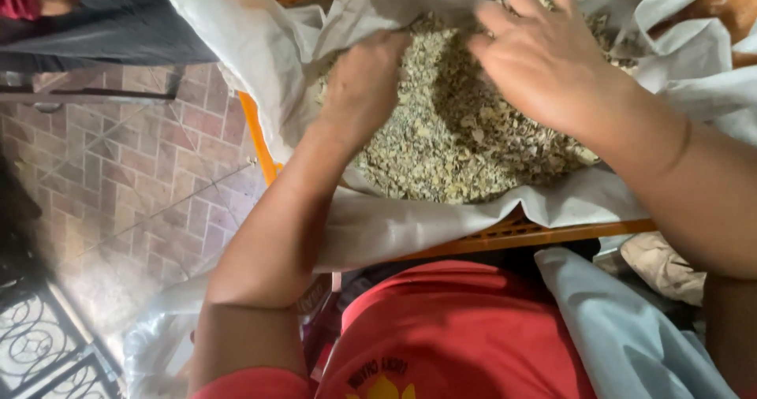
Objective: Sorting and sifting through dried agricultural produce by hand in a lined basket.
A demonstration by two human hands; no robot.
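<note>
An orange plastic crate [512, 235] lined with a white sack cloth [260, 44] holds a heap of pale, dry crumbly flakes [457, 143]. My left hand [363, 87] rests on the left side of the heap, its fingers curled down into the flakes near the cloth's edge. Over the upper right of the heap my right hand [544, 60] lies palm down with the fingers spread, tips touching the flakes and the cloth at the back. Whether either hand has flakes in its grasp is hidden.
A reddish tiled floor [134, 162] lies to the left, with a black patterned metal grate [39, 344] at the lower left. A clear plastic bag [158, 336] sits below the crate, crumpled cloth [666, 265] at the right. Another person in dark clothing [102, 13] is at the top left.
</note>
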